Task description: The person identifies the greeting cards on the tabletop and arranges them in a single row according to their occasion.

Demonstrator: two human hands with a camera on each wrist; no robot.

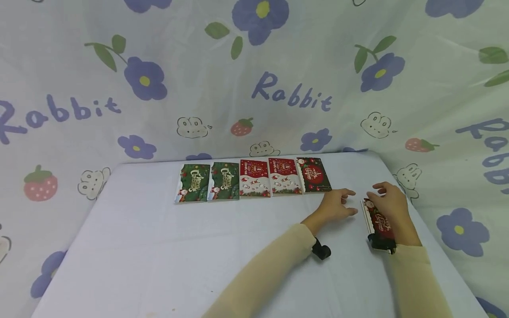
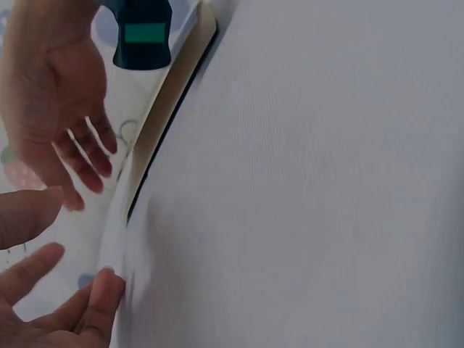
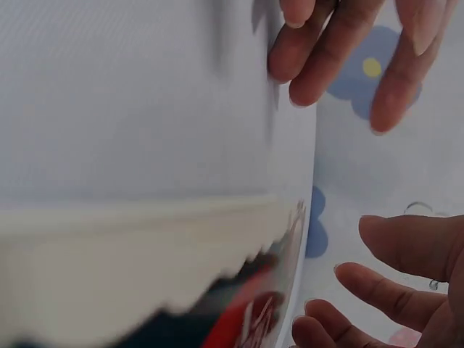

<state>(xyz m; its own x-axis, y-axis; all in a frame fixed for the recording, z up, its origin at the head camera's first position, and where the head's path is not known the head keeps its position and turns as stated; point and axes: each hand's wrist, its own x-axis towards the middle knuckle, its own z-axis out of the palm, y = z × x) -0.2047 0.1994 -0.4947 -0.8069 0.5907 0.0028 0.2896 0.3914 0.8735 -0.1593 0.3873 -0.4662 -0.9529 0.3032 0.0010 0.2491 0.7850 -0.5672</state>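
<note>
A small stack of Christmas cards (image 1: pixel 375 218) lies at the right of the white table, dark with red on top. Over its right side hovers my right hand (image 1: pixel 393 205), fingers loosely bent and gripping nothing; the wrist camera covers the stack's near end. To the left of the stack, my left hand (image 1: pixel 334 206) has its fingers spread towards the right hand, with nothing between them. Its wrist is below the last card of the row, a dark green card with a red circle (image 1: pixel 314 174). In the right wrist view the stack's pale edge (image 3: pixel 130 268) shows below both hands.
Along the back of the table, two green Christmas cards (image 1: pixel 194 182) and two red-and-white cards (image 1: pixel 254 179) continue the row leftwards. A patterned cloth (image 1: pixel 222 79) with flowers and rabbits hangs behind the white table (image 1: pixel 159 256).
</note>
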